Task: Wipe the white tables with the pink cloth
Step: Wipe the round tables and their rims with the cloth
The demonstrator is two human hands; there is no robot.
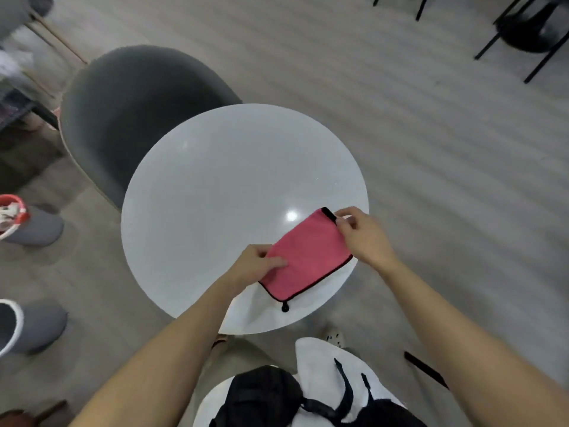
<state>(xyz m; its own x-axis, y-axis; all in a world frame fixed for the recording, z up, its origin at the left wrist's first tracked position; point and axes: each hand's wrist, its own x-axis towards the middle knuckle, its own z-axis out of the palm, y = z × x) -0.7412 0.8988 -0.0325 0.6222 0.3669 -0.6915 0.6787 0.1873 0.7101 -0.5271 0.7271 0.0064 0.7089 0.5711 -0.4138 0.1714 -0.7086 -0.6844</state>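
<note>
A pink cloth (309, 255) with a black hem lies folded flat on the near right part of the round white table (215, 186). My left hand (257, 266) grips its near left edge, thumb on top of the fabric. My right hand (361, 234) pinches the far right corner by the black tab. A short black loop hangs from the cloth's near corner.
A dark grey upholstered chair (132, 109) stands against the table's far left side. Someone's grey shoes (34, 226) are on the floor at the left. Black chair legs (542, 50) stand at the far right. Grey floor surrounds the table.
</note>
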